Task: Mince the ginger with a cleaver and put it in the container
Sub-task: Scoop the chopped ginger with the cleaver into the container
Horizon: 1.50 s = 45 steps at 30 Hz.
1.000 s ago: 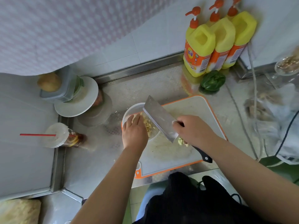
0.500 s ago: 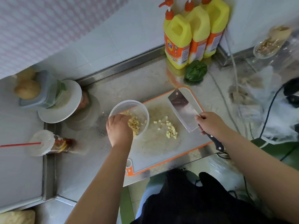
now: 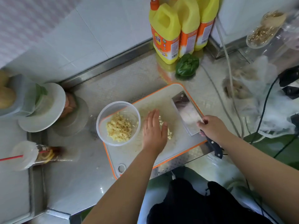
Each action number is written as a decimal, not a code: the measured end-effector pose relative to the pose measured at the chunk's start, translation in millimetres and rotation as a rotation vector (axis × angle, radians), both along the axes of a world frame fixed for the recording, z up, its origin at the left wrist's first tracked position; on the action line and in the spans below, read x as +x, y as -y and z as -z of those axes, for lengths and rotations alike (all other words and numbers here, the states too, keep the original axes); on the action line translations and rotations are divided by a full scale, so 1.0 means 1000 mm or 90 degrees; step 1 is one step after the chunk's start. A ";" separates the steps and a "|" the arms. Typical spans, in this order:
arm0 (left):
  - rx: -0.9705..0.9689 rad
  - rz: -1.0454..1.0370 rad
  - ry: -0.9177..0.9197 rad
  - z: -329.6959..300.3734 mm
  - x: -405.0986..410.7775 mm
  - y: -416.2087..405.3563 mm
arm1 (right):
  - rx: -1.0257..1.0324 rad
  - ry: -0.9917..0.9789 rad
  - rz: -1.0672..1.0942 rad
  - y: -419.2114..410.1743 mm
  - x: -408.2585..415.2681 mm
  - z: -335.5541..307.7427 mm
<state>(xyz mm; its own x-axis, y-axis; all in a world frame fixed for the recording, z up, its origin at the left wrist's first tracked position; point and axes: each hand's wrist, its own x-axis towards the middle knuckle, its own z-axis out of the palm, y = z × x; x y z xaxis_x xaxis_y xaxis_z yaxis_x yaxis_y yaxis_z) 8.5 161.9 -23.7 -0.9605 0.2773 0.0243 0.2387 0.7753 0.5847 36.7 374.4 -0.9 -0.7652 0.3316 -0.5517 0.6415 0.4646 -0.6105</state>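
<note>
Two hands share the cutting board (image 3: 129,156), and that closeness is where we see the trouble. Our left hand (image 3: 154,131) lies flat with straight fingers over the last loose ginger bits (image 3: 169,132), holding nothing. Our right hand (image 3: 213,129), at about three o'clock from it, is wrapped around the handle of the cleaver (image 3: 187,113), whose blade lies nearly flat on the board with its tip toward twelve o'clock.

We judge that most of the job is done: a heap of minced ginger (image 3: 119,127) already sits in the clear container (image 3: 103,113), just beside the left hand at nine o'clock. If we sweep the blade toward nine o'clock to scoop the leftovers, its edge heads straight at our flat fingers. If we push the bits by hand, some may scatter over the board's rim onto the steel table (image 3: 68,183).

The container straddles the board's orange edge, so it may sit unevenly; a hard nudge from palm or blade could tip or slide it. Further out, a lidded drink cup (image 3: 30,155) stands at nine o'clock, yellow bottles (image 3: 166,34) at twelve, and cords (image 3: 262,110) trail at three, near our cleaver elbow.
</note>
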 end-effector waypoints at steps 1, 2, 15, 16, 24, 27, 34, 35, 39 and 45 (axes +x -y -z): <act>-0.006 -0.040 0.058 0.008 -0.003 0.001 | -0.001 0.007 -0.010 0.003 0.001 0.000; -0.007 -0.075 0.100 0.014 -0.006 0.002 | -0.002 0.012 -0.019 0.006 0.002 0.000; 0.185 -0.209 0.111 0.024 -0.001 -0.026 | -0.006 0.057 -0.155 0.079 0.012 0.011; 0.193 -0.214 0.113 0.023 0.000 -0.028 | -0.016 0.057 -0.161 0.085 0.013 0.011; 0.179 -0.165 0.050 0.010 0.004 -0.035 | -0.131 0.042 -0.066 0.082 0.019 -0.006; 0.152 -0.160 -0.078 -0.012 -0.010 -0.040 | -0.123 -0.003 -0.069 0.081 0.011 -0.033; 0.045 -0.268 -0.289 -0.049 -0.045 0.010 | -0.073 -0.117 -0.186 0.116 -0.025 -0.072; 0.036 -0.281 -0.293 -0.050 -0.048 0.020 | -0.083 -0.122 -0.199 0.123 -0.028 -0.073; 0.038 -0.313 -0.268 -0.052 -0.056 0.051 | -0.086 -0.125 -0.257 0.147 -0.037 -0.077; -0.035 -0.378 -0.153 -0.048 -0.068 0.090 | -0.085 -0.099 -0.297 0.149 -0.042 -0.078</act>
